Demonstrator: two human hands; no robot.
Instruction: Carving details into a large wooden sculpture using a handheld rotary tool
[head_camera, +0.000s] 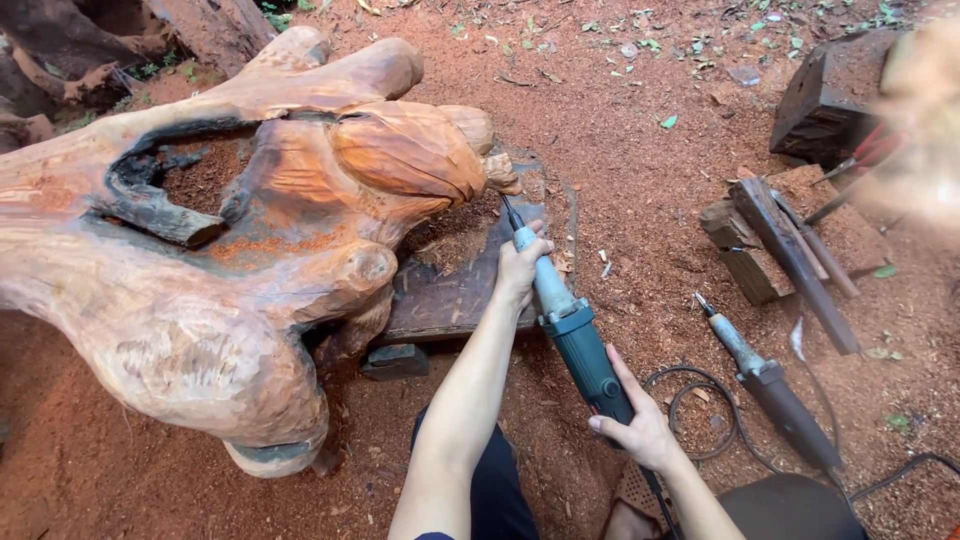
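both hands grip the die grinder (572, 335), left hand (520, 268) forward, right hand (640, 425) behind; wood carving (300, 200) looks partly shaped, much rough.

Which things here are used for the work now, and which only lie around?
In use:
- teal die grinder, held by the left hand near its nose and the right hand at its rear
- carved wood root, where the grinder's tip points

Lying about:
- second die grinder on the sawdust
- dark wood pieces
- coiled cable
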